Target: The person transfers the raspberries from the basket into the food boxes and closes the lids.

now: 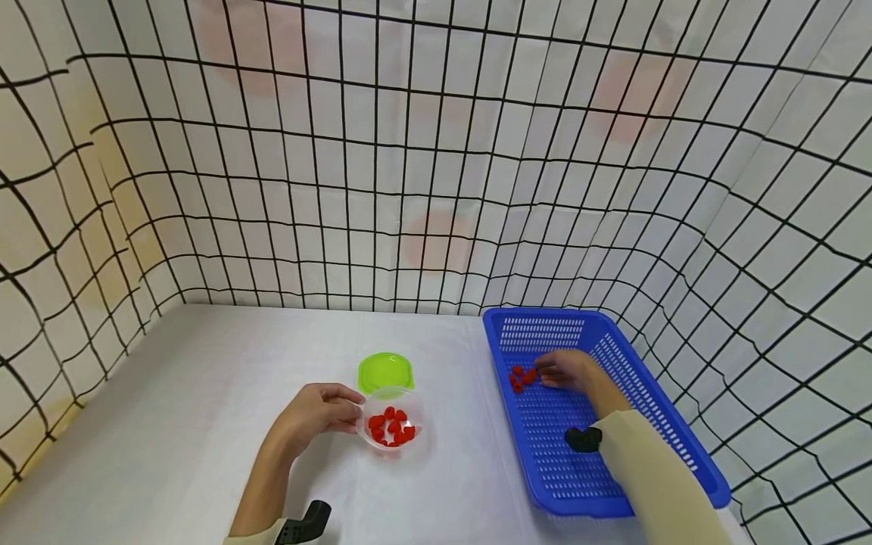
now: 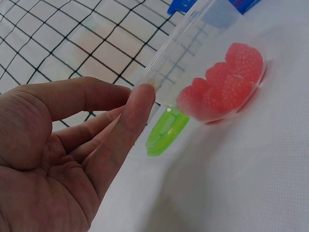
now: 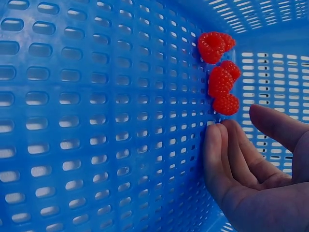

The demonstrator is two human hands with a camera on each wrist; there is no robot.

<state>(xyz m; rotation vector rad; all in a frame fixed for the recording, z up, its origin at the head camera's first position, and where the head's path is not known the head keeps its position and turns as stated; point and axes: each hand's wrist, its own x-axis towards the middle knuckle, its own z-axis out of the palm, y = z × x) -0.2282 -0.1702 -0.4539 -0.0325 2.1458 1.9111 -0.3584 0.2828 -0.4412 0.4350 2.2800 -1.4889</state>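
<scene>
My left hand (image 1: 316, 412) pinches the rim of a clear plastic tub (image 2: 186, 55) between thumb and finger. Several red raspberries (image 1: 394, 428) lie in the bottom of the tub. Inside the blue basket (image 1: 559, 484), my right hand (image 1: 568, 369) is low over the floor with nothing between its fingers. Its thumb stands apart from the gently bent fingers. Just beyond those fingertips, a small cluster of raspberries (image 3: 222, 82) rests on the basket floor near its left wall.
A bright green lid (image 1: 384, 371) lies on the white tabletop (image 1: 204, 393) just behind the tub. Black netting (image 1: 381, 189) over white sheeting surrounds the table at the back and sides. The slotted basket takes up the right of the table.
</scene>
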